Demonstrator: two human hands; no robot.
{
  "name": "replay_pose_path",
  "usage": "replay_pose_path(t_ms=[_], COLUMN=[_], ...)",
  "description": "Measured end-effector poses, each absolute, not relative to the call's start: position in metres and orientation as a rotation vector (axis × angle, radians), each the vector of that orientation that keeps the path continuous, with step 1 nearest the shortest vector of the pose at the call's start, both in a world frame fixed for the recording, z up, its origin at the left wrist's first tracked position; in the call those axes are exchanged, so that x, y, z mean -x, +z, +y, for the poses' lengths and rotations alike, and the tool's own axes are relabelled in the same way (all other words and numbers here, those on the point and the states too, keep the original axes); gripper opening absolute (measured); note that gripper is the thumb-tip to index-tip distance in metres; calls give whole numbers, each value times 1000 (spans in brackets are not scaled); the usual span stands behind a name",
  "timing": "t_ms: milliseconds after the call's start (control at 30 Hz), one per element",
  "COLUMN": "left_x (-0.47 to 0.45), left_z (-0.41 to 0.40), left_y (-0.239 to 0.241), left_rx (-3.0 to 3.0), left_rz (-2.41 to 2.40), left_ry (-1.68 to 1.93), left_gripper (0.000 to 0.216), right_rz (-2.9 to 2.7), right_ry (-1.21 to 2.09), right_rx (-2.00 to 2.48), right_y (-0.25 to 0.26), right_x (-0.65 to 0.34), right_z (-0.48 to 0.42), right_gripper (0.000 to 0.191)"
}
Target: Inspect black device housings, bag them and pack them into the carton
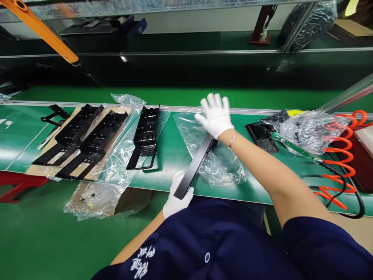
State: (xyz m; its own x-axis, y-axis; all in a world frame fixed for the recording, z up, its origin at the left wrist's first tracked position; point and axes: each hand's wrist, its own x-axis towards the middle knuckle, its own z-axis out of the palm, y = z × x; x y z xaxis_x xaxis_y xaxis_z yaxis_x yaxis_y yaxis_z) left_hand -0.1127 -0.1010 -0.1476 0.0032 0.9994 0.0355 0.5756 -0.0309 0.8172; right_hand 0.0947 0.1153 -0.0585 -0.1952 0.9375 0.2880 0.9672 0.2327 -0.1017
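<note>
Both my hands wear white gloves. My left hand (176, 198) is closed round the near end of a long flat black metal bar (194, 167), which slants up and away over the green belt. My right hand (216, 114) rests on the bar's far end with its fingers spread above a clear plastic bag (221, 163) lying on the belt. The bar's far tip is hidden under the right palm.
Left on the green conveyor belt (169, 155) lie a black bracket (145, 136) and two more black brackets (84, 140) on cardboard and plastic wrap. At right sit a black part (262, 136), a crumpled bag (313, 130) and an orange coiled hose (339, 163).
</note>
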Motion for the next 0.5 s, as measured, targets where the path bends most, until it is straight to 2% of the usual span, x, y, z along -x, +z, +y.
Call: replay_pose_path(t_ms=[133, 200, 300, 500], left_x=[136, 151, 168, 175], left_z=[-83, -75, -66, -53], left_y=[-138, -129, -113, -87], left_rx=[-1842, -1882, -1900, -1916], left_rz=[1427, 1371, 1272, 1076], left_ry=[1086, 1118, 1147, 1175], left_gripper=[30, 23, 19, 21], right_rz=[-1970, -1783, -1567, -1241], right_ry=[-137, 87, 442, 935], right_rx=[1933, 1935, 1827, 1507], right_y=[-49, -54, -74, -100], right_x=[-166, -189, -212, -227], right_z=[154, 143, 111, 64], right_gripper=[64, 71, 92, 99])
